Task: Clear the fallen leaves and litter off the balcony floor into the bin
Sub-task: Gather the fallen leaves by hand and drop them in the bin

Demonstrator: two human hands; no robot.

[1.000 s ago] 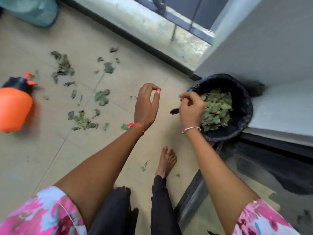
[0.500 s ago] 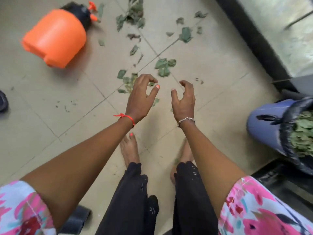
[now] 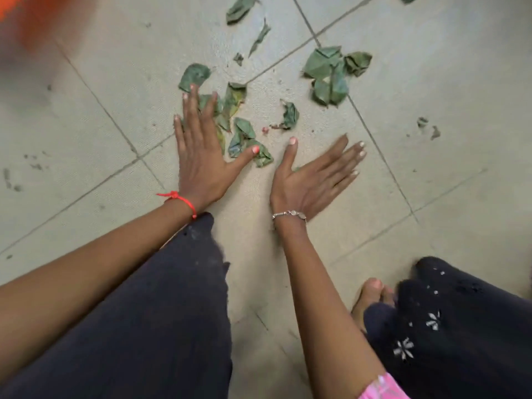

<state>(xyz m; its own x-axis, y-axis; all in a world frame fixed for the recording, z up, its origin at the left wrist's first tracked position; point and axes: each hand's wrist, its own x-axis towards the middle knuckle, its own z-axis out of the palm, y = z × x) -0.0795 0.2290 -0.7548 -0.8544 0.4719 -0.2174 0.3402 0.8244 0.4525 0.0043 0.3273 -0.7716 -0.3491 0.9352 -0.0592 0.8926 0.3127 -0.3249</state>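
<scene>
Green fallen leaves lie on the beige tiled floor [image 3: 115, 82]. My left hand [image 3: 201, 156], with a red thread at the wrist, lies flat with straight fingers on the left side of a small cluster of leaves [image 3: 241, 133]. My right hand [image 3: 313, 177], wearing a silver bracelet, is spread open, palm turned towards the left, just right of that cluster and apart from it. A single curled leaf [image 3: 289, 115] sits beyond my right thumb. A larger clump of leaves [image 3: 331, 73] lies farther right. The bin is out of view.
A blurred orange sprayer bottle [image 3: 20, 12] fills the top left corner. More loose leaves [image 3: 239, 10] lie at the top, small crumbs [image 3: 429, 128] at the right. My black-trousered knees [image 3: 161, 312] and a bare foot [image 3: 371, 295] occupy the lower frame.
The view turned from the bin to the floor and dropped low. Both hands went from curled in the air to flat and spread at the leaves on the tiles.
</scene>
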